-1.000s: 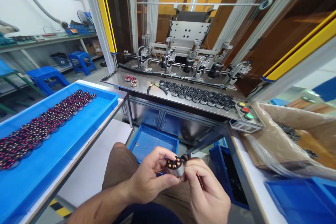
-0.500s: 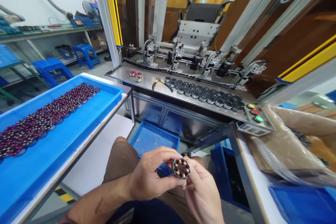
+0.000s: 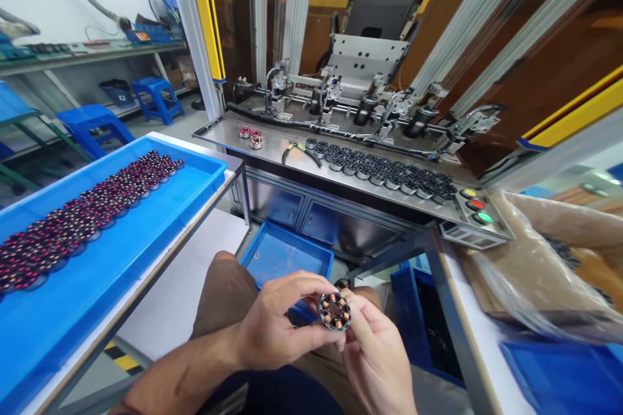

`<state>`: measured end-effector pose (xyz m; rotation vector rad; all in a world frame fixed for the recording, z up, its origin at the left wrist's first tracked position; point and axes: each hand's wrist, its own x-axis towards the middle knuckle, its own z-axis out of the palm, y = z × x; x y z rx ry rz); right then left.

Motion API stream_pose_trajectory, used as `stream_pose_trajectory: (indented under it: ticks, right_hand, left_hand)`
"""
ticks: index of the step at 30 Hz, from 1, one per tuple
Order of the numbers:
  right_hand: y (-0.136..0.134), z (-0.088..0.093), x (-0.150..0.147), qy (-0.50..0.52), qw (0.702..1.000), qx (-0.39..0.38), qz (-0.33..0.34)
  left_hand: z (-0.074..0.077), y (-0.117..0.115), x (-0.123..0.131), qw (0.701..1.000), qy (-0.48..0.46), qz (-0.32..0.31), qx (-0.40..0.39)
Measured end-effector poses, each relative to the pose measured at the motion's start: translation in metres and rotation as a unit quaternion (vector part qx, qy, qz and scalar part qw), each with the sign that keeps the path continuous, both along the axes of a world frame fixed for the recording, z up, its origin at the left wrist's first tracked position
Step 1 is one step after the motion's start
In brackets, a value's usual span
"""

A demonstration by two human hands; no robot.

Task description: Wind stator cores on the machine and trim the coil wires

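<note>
Over my lap I hold a small round stator (image 3: 334, 311) with copper windings, its open face turned up toward me. My left hand (image 3: 277, 327) pinches its left rim between thumb and fingers. From the right, my right hand (image 3: 377, 353) grips the other rim with its fingertips. Both hands are closed on the part. A blue tray (image 3: 146, 233) on the table to my left carries several rows of wound stators (image 3: 82, 220). On the steel machine shelf (image 3: 272, 155) ahead lie several dark unwound cores (image 3: 384, 175).
Pliers (image 3: 296, 152) and three wound parts (image 3: 250, 136) lie on the shelf's left end. Coloured push buttons (image 3: 477, 205) sit at its right end. A blue bin (image 3: 280, 256) stands on the floor below. A plastic-lined carton (image 3: 545, 259) of parts is at the right.
The stator has been turned so its wound face points up at me instead of sideways. My view has shifted a little to the left and down.
</note>
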<state>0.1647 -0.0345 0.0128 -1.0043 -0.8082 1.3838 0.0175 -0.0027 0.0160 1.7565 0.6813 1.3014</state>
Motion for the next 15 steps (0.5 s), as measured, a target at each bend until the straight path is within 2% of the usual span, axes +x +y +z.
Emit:
stream_pose_trajectory:
  ticks: [9, 15]
  right_hand:
    - [-0.0001, 0.0009, -0.0018, 0.002, 1.000, -0.027, -0.002]
    - [-0.0011, -0.0032, 0.0001, 0.011, 1.000, -0.023, -0.003]
  left_hand:
    - [-0.0072, -0.0017, 0.0011, 0.999, 0.015, 0.027, -0.036]
    - [-0.0068, -0.0020, 0.0013, 0.999, 0.014, 0.017, -0.036]
